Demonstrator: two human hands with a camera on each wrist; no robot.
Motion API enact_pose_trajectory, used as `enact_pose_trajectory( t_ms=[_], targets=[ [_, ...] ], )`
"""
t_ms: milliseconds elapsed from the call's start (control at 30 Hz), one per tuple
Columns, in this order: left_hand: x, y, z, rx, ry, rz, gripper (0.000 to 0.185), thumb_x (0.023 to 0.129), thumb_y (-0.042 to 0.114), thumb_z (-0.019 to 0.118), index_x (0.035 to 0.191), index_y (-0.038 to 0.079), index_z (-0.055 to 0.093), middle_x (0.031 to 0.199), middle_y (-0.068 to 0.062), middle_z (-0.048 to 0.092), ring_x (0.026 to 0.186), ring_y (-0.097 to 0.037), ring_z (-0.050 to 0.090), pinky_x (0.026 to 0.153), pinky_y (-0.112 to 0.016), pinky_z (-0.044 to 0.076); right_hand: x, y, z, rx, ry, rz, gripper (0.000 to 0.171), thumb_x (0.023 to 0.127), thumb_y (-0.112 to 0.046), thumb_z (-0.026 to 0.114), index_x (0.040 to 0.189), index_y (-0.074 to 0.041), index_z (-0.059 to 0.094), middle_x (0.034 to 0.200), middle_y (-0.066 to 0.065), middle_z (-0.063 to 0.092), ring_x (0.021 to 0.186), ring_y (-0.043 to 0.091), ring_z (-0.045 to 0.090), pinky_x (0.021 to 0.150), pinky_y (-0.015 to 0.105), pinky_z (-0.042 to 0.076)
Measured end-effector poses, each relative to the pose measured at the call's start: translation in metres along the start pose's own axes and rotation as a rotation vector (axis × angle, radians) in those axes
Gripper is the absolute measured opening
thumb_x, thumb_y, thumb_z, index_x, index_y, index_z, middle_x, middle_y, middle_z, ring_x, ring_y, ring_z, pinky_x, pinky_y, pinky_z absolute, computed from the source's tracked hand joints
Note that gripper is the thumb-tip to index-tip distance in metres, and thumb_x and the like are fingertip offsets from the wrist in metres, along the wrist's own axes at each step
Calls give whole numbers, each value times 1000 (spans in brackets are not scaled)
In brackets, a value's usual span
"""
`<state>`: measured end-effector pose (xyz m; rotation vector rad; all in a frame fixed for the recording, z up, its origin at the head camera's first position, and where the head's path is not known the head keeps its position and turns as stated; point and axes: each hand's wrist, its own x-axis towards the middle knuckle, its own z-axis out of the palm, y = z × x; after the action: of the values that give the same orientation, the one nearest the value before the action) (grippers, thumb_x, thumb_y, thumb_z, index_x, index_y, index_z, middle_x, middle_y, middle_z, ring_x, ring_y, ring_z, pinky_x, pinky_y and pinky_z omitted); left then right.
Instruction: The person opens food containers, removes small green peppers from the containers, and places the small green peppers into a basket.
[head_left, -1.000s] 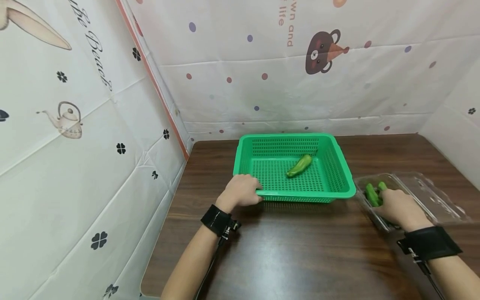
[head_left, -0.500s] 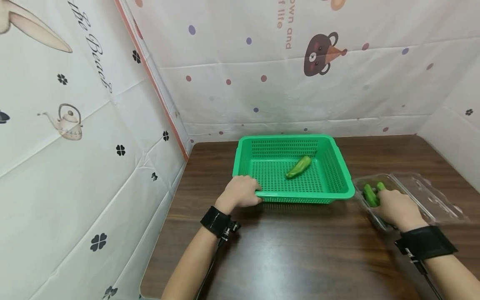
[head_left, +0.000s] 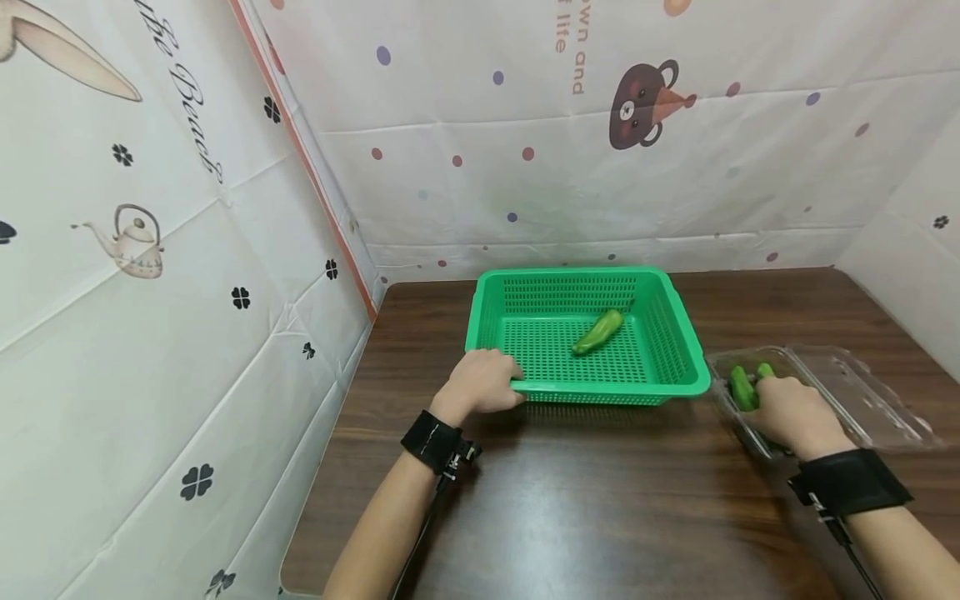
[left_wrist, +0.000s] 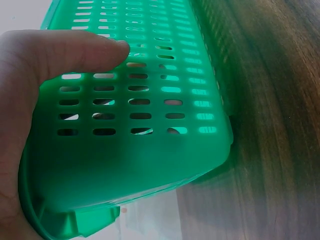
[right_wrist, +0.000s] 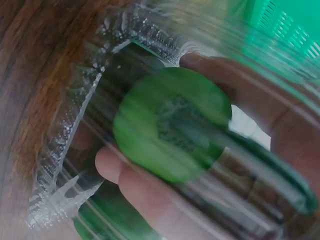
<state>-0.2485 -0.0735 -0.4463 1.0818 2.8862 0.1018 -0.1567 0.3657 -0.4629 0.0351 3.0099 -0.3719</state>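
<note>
A green slotted plastic basket (head_left: 678,346) stands on the brown table with one green pepper (head_left: 597,332) lying in it. My left hand (head_left: 483,382) grips the basket's near left corner (left_wrist: 125,150), thumb along the slotted wall. To the right sits a clear plastic clamshell box (head_left: 862,392) with green peppers (head_left: 742,387) inside. My right hand (head_left: 791,410) reaches into the box, and its fingers curl round a green pepper (right_wrist: 170,125), seen stem end on in the right wrist view.
The wooden table (head_left: 585,492) is walled by patterned white sheets on the left, back and right. The clamshell's open lid (head_left: 881,400) lies to the right of its tray. Black straps circle both wrists.
Almost nothing differs; the right hand has shifted very slightly inside the clear box, and the left hand stays on the basket corner.
</note>
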Motion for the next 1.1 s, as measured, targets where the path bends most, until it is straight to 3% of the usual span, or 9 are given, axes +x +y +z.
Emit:
enact_pose_trajectory(
  t_ms=[133, 267, 833, 1100],
  targets=[
    [0, 0, 0, -3, -4, 7, 36, 89, 42, 70, 62, 26, 51, 60, 9, 22, 58, -9, 23, 54, -27, 19, -1, -1, 0, 2, 4, 8, 38, 88, -31, 69, 65, -10, 46, 60, 5, 44, 52, 21, 44, 49, 33, 34],
    [1, 0, 0, -1, 2, 6, 38, 89, 42, 70, 61, 28, 49, 61, 9, 22, 58, -8, 24, 53, -27, 19, -1, -1, 1, -2, 19, 8, 38, 88, -31, 70, 66, -10, 46, 61, 5, 44, 52, 21, 43, 49, 33, 33],
    [0, 0, -1, 10, -10, -2, 22, 89, 43, 70, 73, 29, 64, 61, 10, 29, 60, -8, 32, 55, -27, 26, -1, 0, 3, 5, 40, 15, 36, 87, -30, 70, 67, -9, 48, 62, 7, 45, 53, 22, 43, 49, 34, 33],
    [0, 1, -1, 15, -4, -4, 17, 89, 43, 70, 96, 31, 79, 59, 11, 35, 59, -8, 33, 54, -26, 28, -3, -1, 3, 6, 57, 9, 37, 88, -29, 69, 66, -10, 47, 60, 6, 44, 52, 22, 43, 49, 34, 33]
  ],
)
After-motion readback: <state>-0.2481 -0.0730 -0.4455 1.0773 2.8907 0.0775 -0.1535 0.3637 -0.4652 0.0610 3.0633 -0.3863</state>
